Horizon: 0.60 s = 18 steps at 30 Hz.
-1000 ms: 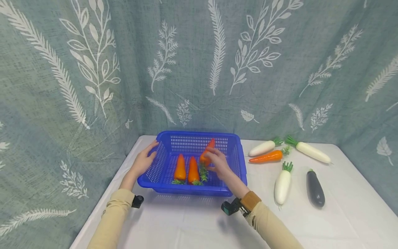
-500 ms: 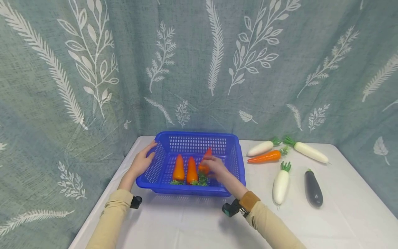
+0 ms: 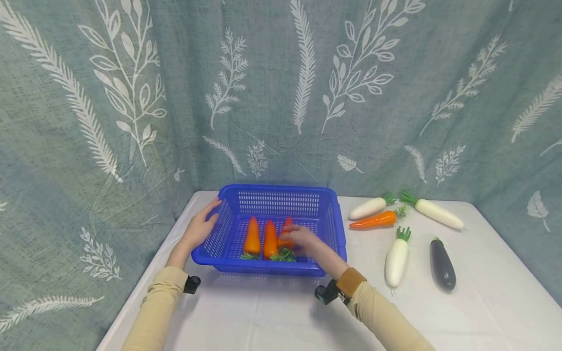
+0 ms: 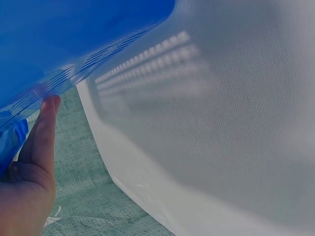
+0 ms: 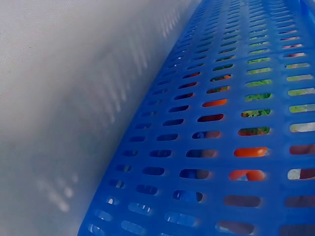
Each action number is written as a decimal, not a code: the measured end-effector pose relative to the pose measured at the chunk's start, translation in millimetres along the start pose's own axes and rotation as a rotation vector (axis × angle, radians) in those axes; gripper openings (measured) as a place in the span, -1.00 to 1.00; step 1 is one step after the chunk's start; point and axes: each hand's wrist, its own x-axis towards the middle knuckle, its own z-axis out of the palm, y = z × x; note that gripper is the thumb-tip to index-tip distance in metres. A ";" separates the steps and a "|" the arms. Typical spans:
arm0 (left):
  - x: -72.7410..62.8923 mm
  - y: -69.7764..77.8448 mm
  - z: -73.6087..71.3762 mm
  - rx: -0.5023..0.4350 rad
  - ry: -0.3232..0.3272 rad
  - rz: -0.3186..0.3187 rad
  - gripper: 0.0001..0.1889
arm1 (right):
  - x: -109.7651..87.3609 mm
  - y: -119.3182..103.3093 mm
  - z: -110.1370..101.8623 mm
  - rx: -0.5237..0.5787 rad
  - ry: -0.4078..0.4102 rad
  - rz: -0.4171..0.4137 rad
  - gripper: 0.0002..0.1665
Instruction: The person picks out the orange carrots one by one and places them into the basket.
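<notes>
A blue plastic basket (image 3: 281, 269) stands at the left of the table, with two orange carrots (image 3: 252, 237) (image 3: 270, 239) lying side by side in it, leafy ends nearest me. My right hand (image 3: 303, 239) reaches over the near rim and holds a third carrot (image 3: 288, 225) by its thick end, beside the others; its green leaves (image 3: 284, 255) overlap the middle carrot's. My left hand (image 3: 199, 230) touches the basket's left side with straight fingers, seen from below in the left wrist view. The slotted wall (image 5: 206, 147) hides most of the right hand in the right wrist view.
Right of the basket lie a white radish (image 3: 368, 208), another carrot (image 3: 374, 221) and a second radish (image 3: 439, 213) near the back. Closer to me are a third radish (image 3: 397, 263) and a dark eggplant (image 3: 443, 264). A patterned curtain (image 3: 272, 97) hangs behind the table (image 3: 263, 312).
My right hand has lowered the third carrot into the basket and shifted it left, close beside the middle one. My left hand has stayed at the basket's left side.
</notes>
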 end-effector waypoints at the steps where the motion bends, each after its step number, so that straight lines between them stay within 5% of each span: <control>1: 0.1 0.1 -0.1 0.001 -0.003 0.000 -0.52 | 0.1 0.2 0.0 -0.002 -0.004 0.006 -0.48; 18: 1.5 0.3 -0.2 0.001 -0.003 0.003 -0.52 | -5.4 0.4 -2.1 -0.121 0.048 0.044 -0.54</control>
